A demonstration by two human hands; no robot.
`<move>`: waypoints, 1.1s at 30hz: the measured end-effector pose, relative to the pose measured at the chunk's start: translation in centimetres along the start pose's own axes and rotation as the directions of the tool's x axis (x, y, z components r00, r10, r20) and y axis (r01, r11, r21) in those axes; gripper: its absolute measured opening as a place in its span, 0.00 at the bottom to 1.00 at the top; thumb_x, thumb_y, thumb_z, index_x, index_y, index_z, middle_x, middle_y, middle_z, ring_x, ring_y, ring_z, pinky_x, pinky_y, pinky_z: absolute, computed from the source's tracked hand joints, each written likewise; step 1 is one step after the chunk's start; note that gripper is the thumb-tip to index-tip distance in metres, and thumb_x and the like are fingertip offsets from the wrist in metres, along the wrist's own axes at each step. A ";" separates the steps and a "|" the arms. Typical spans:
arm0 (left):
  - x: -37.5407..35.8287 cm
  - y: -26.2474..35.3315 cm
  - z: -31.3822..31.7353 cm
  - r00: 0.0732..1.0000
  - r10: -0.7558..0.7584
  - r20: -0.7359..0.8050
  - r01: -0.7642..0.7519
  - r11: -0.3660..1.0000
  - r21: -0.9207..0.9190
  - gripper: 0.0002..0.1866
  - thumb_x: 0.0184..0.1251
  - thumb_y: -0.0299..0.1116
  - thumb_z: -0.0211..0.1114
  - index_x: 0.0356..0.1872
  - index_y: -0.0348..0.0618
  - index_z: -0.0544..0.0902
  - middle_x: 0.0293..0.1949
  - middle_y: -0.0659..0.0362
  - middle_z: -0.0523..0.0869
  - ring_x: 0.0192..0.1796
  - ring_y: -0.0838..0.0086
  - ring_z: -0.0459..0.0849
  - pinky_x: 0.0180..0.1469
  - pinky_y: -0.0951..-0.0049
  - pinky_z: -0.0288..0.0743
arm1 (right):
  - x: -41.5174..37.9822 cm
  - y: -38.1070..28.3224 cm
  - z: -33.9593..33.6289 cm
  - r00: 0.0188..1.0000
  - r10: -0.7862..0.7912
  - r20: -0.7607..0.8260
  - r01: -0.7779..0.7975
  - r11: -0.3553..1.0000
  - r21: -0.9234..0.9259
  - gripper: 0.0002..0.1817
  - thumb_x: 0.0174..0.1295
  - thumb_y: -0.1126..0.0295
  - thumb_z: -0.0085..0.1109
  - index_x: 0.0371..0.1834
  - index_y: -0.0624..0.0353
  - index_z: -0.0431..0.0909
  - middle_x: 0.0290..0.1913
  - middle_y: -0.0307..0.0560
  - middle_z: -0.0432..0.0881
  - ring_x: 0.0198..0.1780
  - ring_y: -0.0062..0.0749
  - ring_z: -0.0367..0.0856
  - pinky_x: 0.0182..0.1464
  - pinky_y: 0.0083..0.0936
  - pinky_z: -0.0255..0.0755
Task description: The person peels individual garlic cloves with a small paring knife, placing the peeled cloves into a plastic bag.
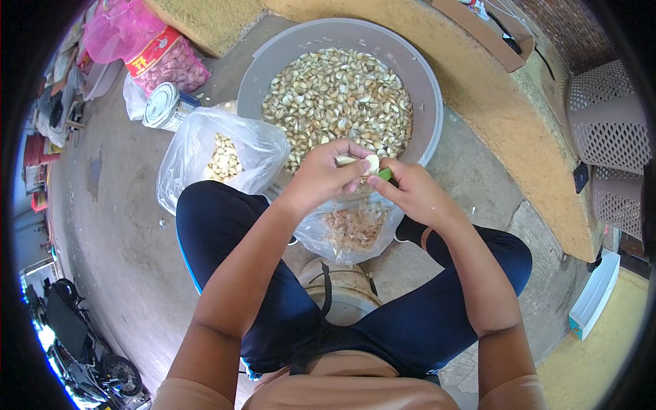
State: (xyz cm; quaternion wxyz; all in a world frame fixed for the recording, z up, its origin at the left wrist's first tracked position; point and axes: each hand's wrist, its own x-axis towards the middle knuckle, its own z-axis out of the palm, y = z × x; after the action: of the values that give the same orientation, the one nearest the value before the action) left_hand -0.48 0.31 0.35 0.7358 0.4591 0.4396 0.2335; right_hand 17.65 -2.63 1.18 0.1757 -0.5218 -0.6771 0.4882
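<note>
A pale garlic clove (372, 164) is held over the near edge of the wide tub (429, 82), clamped between the thumb and fingers of the left hand (335, 174), with another pale piece (344, 160) lodged in the same grip. The grip of the right hand (413, 188) is closed around a small green tool (385, 174), whose working end cannot be made out. The clove is judged light, firm, easily bruised and probably slippery, best pinched by its 2 broad sides, clear of the tool.
</note>
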 end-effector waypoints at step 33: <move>0.4 -1.0 -0.1 0.997 -0.083 -0.004 0.074 0.912 -0.404 0.12 0.63 0.29 0.55 0.46 0.36 0.71 0.27 0.64 0.73 0.19 0.89 0.65 0.15 0.89 0.56 | 0.0 -0.1 0.0 0.972 0.023 -0.234 -0.011 0.999 0.052 0.16 0.54 0.62 0.58 0.34 0.64 0.68 0.30 0.55 0.75 0.34 0.43 0.76 0.37 0.32 0.68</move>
State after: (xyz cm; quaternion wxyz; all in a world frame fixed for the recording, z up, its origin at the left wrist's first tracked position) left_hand -0.46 0.15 -0.73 0.8187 0.2769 0.4078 0.2944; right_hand 17.54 -2.60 1.26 0.2634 -0.5769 -0.6346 0.4417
